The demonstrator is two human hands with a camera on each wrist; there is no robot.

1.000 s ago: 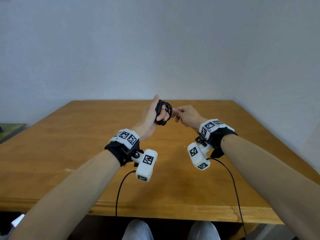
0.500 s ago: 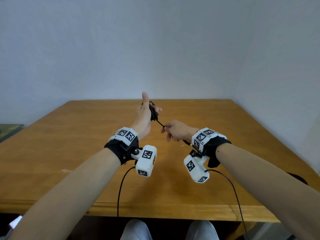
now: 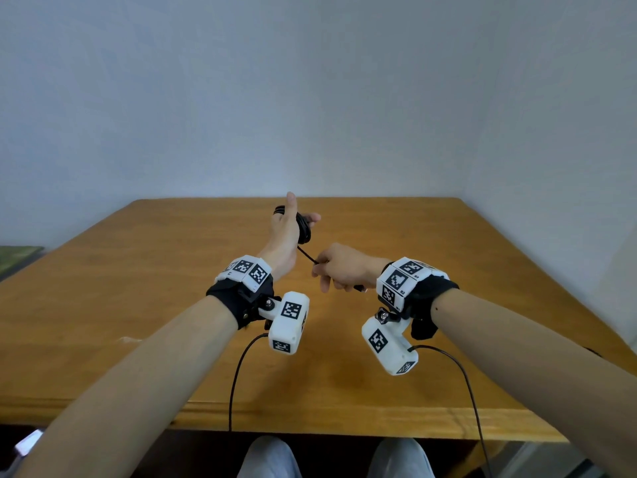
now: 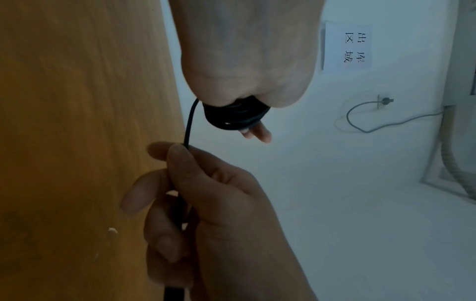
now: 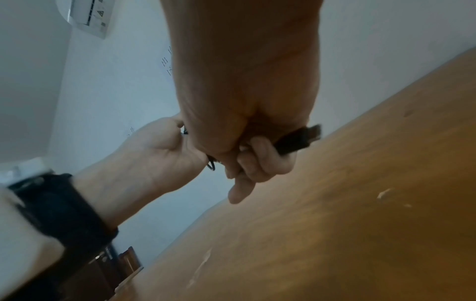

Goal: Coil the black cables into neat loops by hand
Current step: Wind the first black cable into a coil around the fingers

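A black cable is wound into a small coil round the fingers of my left hand, which is raised above the wooden table with its thumb pointing up. In the left wrist view the coil sits against the palm. A short taut strand runs from the coil down to my right hand. That hand grips the cable's free end in a fist, thumb pressed on the strand. The black plug sticks out past the little finger, just above the table.
Thin black leads from the two wrist cameras hang over the table's front edge. A green object lies off the table's left side. White walls close the back and right. A wall socket with a grey cord shows in the left wrist view.
My right hand has drawn back from the coil, down and towards me, pulling the free end out taut. My left hand has turned so that its thumb points up.
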